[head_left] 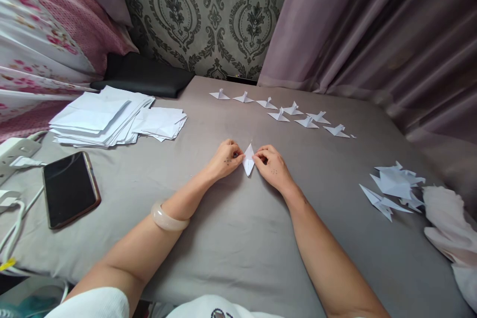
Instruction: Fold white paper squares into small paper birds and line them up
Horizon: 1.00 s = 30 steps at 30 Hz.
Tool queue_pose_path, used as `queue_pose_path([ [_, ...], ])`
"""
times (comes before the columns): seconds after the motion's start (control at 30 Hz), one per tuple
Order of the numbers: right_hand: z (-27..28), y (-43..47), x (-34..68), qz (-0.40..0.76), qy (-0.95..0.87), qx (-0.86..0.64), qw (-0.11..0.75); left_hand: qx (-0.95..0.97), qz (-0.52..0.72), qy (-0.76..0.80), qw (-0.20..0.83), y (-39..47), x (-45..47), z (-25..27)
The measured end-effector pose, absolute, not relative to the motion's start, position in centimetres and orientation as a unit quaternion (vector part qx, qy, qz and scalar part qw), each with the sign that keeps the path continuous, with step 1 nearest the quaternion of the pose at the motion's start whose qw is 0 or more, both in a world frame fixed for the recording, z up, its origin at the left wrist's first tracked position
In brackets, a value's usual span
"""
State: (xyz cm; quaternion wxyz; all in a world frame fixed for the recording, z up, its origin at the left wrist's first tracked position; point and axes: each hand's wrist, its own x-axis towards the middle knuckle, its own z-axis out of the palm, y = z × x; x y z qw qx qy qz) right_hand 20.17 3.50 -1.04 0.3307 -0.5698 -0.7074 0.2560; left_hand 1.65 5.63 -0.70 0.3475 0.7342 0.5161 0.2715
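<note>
Between my two hands is a small piece of folded white paper (248, 160), shaped like a narrow diamond with a crease near its lower point. My left hand (226, 160) pinches its left corner between thumb and fingers. On the opposite corner, the thumb and fingers of my right hand (273, 165) are closed in the same way. The paper is at the surface of the grey cloth-covered table (238, 238). A pale bangle (169, 218) circles my left wrist.
Several folded paper birds (278, 115) stand in rows at the back. More folded paper pieces (397, 181) lie at right beside a crumpled pale cloth (447, 218). At left are a large paper stack (93, 114), smaller sheets (162, 121), a phone (70, 189) and a power strip (17, 154).
</note>
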Motion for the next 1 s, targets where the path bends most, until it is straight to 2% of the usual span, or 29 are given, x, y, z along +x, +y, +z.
queue_pose_path([
  [0.8, -1.0, 3.8, 19.6, 0.261, -0.682, -0.605, 0.317, 0.69, 0.269, 0.591, 0.32, 5.0, 2.8, -0.5],
  [0.9, -1.0, 3.9, 19.9, 0.296, -0.658, -0.606, 0.334, 0.692, 0.298, 0.557, 0.35, 5.1, 2.5, -0.4],
  [1.0, -1.0, 4.1, 20.4, 0.379, -0.622, -0.588, 0.351, 0.699, 0.334, 0.498, 0.389, 5.1, 2.2, -0.1],
])
